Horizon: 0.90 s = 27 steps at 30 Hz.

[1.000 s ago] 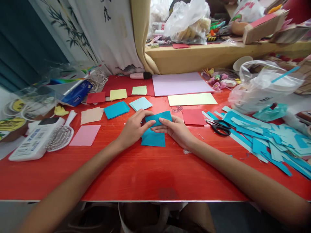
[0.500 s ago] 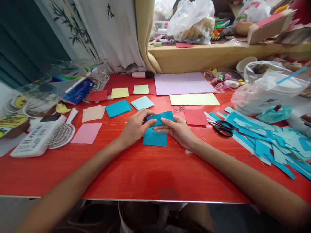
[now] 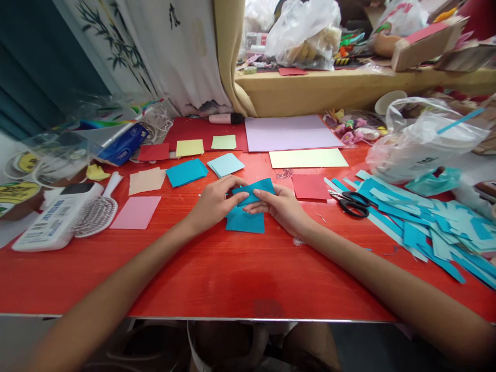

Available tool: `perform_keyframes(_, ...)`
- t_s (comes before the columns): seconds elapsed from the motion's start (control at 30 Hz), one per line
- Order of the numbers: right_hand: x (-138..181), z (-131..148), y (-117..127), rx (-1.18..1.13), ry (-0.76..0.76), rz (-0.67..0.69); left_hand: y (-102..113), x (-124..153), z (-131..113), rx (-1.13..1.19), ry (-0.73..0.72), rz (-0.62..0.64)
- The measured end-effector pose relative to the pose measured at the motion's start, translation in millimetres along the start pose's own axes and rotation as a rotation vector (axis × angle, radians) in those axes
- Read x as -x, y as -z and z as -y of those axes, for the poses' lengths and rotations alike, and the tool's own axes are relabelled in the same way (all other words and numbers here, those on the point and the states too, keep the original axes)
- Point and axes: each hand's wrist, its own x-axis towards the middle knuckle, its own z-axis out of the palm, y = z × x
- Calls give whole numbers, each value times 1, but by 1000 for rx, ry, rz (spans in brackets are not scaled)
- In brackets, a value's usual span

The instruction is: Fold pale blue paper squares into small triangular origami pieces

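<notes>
Currently I am holding a blue paper piece [image 3: 258,189] in both hands, at the far side of the flat blue square [image 3: 245,223], which is lying on the red table [image 3: 201,284]. My left hand [image 3: 212,204] is pinching the piece's left end between thumb and fingers, and my right hand [image 3: 285,209] is closing on the right part, its thumb pressing on the face and its fingers curling beneath. The held piece is hiding part of the flat blue square from me, so I cannot tell whether the two are touching. Left of that square, a pink square [image 3: 136,213] is lying, with a hairbrush [image 3: 96,213] resting farther out on the same side. Beyond the square and to its left, a blue stack [image 3: 187,172] and a pale blue stack [image 3: 226,165] are sitting near each other. Beyond it and to its right, a red square [image 3: 310,187] is lying near my right hand; farther right of the flat blue square, black-handled scissors [image 3: 353,204] are resting beside a heap of blue strips [image 3: 437,217].
</notes>
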Motion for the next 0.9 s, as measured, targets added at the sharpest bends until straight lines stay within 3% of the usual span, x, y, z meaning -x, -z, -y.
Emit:
perform_keyframes(0.13, 0, 0, 0, 29, -14, 12, 1, -1, 1, 21, 16, 33)
perform_keyframes(0.53, 1, 5, 0, 229, -131, 217, -5, 2, -10, 23, 35, 33)
perform_keyframes(0.73, 0, 5, 1, 215, 2, 86, -4, 2, -8, 166, 136, -42)
perform_keyframes(0.9, 2, 7, 0, 289, 60, -20, -2, 1, -7, 185, 194, 22)
